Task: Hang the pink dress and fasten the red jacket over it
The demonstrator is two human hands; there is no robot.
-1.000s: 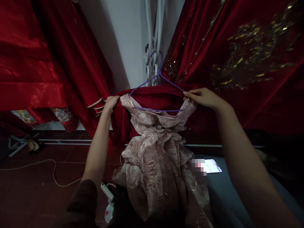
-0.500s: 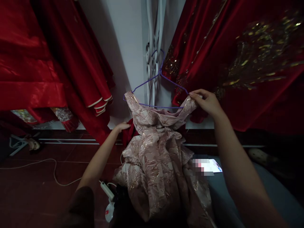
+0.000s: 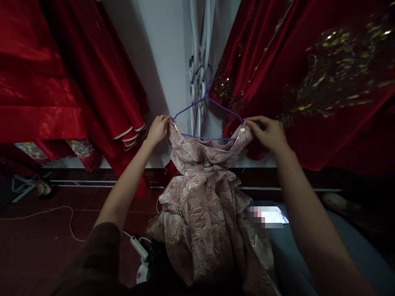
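Observation:
A pale pink dress (image 3: 200, 193) with a shiny gold pattern hangs by its shoulder straps from a purple wire hanger (image 3: 226, 110). My left hand (image 3: 159, 129) pinches the strap at the hanger's left end. At the opposite end, my right hand (image 3: 268, 130) grips the other strap between thumb and fingers. The hanger's hook rises against a white ornamental metal stand (image 3: 200, 45); whether it is hooked on there I cannot tell. The skirt falls in folds toward my lap, its lower part in shadow.
Red garments (image 3: 114, 82) hang on the left, and a red gown (image 3: 308, 135) with gold sequins hangs on the right. A lit phone (image 3: 273, 216) lies on a blue-grey surface (image 3: 288, 246). A white power strip (image 3: 138, 247) and a cable (image 3: 73, 218) lie low on the left.
My left hand has risen from the red cloth beside the dress to the left strap and taken hold of it. That strap has shifted slightly inward. My right hand has barely moved.

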